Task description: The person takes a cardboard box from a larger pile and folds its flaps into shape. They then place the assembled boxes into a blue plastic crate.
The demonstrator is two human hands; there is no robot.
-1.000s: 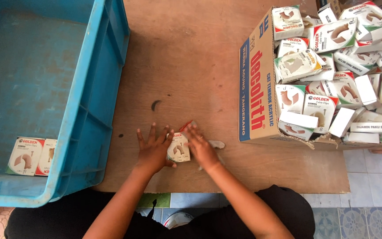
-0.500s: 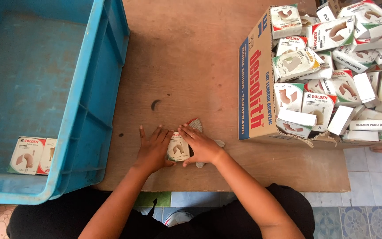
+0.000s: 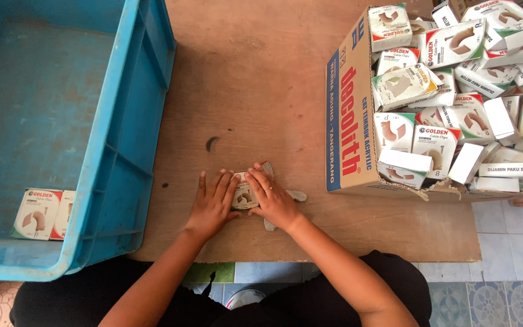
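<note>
Both hands are pressing on a small flat-packed carton [image 3: 244, 197] lying on the brown wooden tabletop [image 3: 261, 91], near its front edge at 6 o'clock. The left hand [image 3: 212, 206] is lying palm down, fingers spread and nearly flat, its fingertips covering the carton's left edge. The right hand [image 3: 273, 198], a ring on one finger, is curling loosely over the carton's right side, fingertips bearing on its top face; loose flaps are poking out from under this hand at 3 o'clock. Neither hand is lifting the carton.

Judgement: the carton is being folded into shape, and the step is midway. The next move is likely calling for tucking those flaps while the left hand is steadying the body.

At 9 o'clock a blue plastic crate [image 3: 122, 157] is holding two finished boxes [image 3: 42, 213]. At 2 o'clock an open cardboard box [image 3: 349, 121] is overflowing with like cartons [image 3: 455, 91].
</note>
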